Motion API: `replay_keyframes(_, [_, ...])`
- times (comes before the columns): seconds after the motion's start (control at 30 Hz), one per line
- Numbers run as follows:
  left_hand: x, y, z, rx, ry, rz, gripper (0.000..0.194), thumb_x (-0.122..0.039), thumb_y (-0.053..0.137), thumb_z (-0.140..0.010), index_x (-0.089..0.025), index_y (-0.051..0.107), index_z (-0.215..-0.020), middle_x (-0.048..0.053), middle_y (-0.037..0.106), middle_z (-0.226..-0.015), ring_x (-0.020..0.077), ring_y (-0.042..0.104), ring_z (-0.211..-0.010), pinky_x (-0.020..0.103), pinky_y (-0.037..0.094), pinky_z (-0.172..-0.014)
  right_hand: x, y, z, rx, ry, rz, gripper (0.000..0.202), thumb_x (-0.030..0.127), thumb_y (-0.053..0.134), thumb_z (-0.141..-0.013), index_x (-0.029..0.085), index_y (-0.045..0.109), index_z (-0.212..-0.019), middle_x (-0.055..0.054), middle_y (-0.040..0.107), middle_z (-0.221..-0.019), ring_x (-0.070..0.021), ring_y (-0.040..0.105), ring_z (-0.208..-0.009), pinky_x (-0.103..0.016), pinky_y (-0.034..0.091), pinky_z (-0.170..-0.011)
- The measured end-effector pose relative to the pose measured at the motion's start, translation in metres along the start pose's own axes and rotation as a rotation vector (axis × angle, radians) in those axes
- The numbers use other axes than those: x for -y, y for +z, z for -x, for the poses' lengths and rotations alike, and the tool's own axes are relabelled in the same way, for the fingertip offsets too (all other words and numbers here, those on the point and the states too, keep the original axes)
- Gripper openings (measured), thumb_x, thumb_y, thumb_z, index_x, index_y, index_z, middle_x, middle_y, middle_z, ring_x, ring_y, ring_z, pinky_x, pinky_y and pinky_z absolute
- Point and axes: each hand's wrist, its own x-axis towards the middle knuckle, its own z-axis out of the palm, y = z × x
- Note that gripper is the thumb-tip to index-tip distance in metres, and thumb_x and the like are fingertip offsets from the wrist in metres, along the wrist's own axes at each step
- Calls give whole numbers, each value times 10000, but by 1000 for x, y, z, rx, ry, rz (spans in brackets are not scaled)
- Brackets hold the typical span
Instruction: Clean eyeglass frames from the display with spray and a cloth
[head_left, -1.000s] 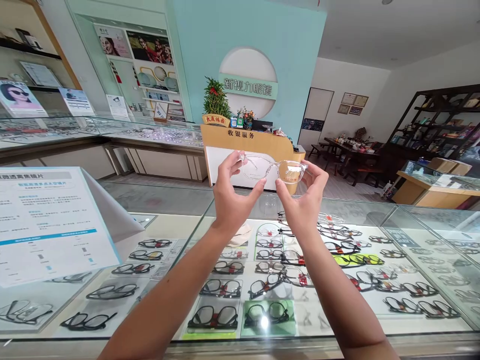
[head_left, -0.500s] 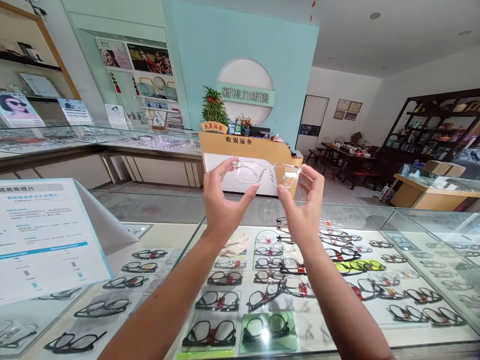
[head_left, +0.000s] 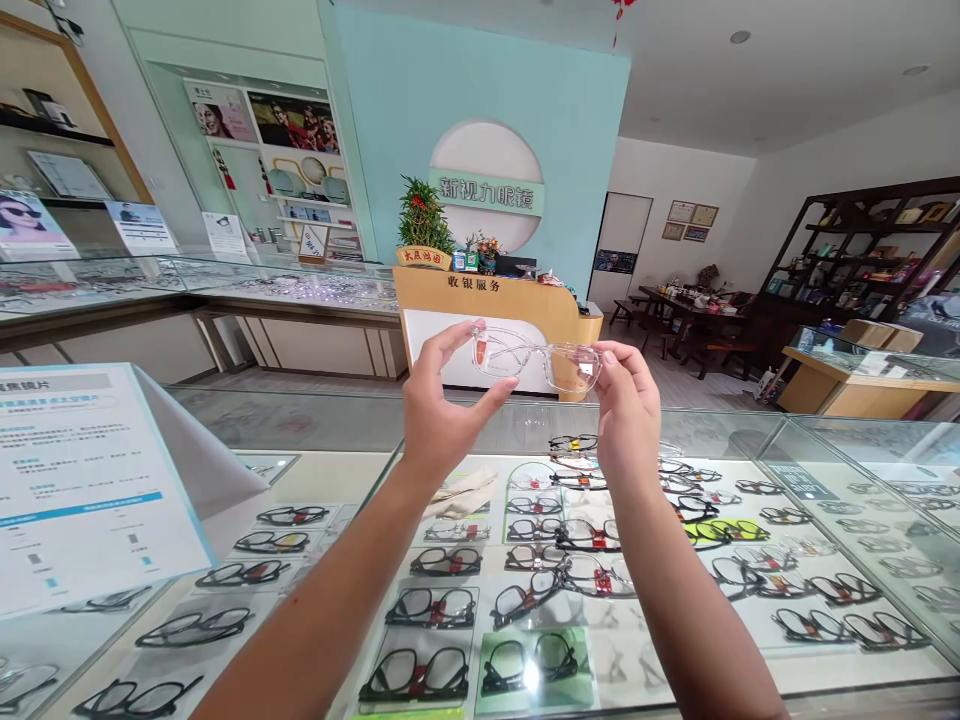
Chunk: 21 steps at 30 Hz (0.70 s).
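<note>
A pair of eyeglasses (head_left: 541, 362) with a clear, see-through frame is held up in front of me, above the glass display case. My left hand (head_left: 448, 395) is closed on its left end; the index fingertip is at the upper corner and the thumb at the lower rim. At the other end, my right hand (head_left: 628, 400) pinches the right corner between thumb and fingers. A red mark shows in the left lens and faint orange print in the right one. Thin clear lines cross behind the left lens, perhaps a temple arm.
Rows of eyeglass frames (head_left: 441, 606) lie in the display case (head_left: 645, 660) below. A folded information card (head_left: 90, 480) stands at left, and a beige cloth (head_left: 461, 493) lies beyond the frames. Across the aisle are a wooden cashier counter (head_left: 491, 295) and more glass cases (head_left: 292, 285).
The glasses have turned and tilted slightly, bringing the red mark into sight. My right hand has shifted right, its thumb moving from the lower rim to the corner. The view has shifted a little.
</note>
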Motion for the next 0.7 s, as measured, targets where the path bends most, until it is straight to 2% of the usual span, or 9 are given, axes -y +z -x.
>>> replay_keyframes(0.17, [10,1,1,30,-59,50,777,-444,940,-837,-278,592,-1511,145,715,-1507,347,693,-1405,561,567,-1188,2,-1,-1,26,25,-85,186,434,677,-1020,254,716,-1045,-82,823,-1096,-269,812,-1120,-482,603,-1045])
replay_keyframes(0.3, [13,2,1,41,-70,81,768,-442,944,-837,-267,603,-1502,148,713,-1507,345,676,-1432,542,579,-1188,-1,-2,-3,46,29,-125,142,391,657,-1023,257,706,-1020,-79,817,-1120,-267,819,-1108,-508,606,-1069])
replay_keyframes(0.57, [13,5,1,43,-58,114,757,-437,952,-830,-264,613,-1485,147,713,-1516,331,682,-1426,531,582,-1183,-2,-3,-4,41,47,-110,130,386,640,-1009,265,686,-1012,-79,819,-1129,-262,799,-1161,-492,616,-1068])
replay_keyframes(0.7, [12,4,1,43,-22,100,748,-414,952,-836,-277,608,-1485,137,722,-1505,326,696,-1405,518,594,-1152,0,-11,-11,30,-4,-27,150,388,625,-1014,260,703,-1023,-83,814,-1155,-261,786,-1148,-488,605,-1051])
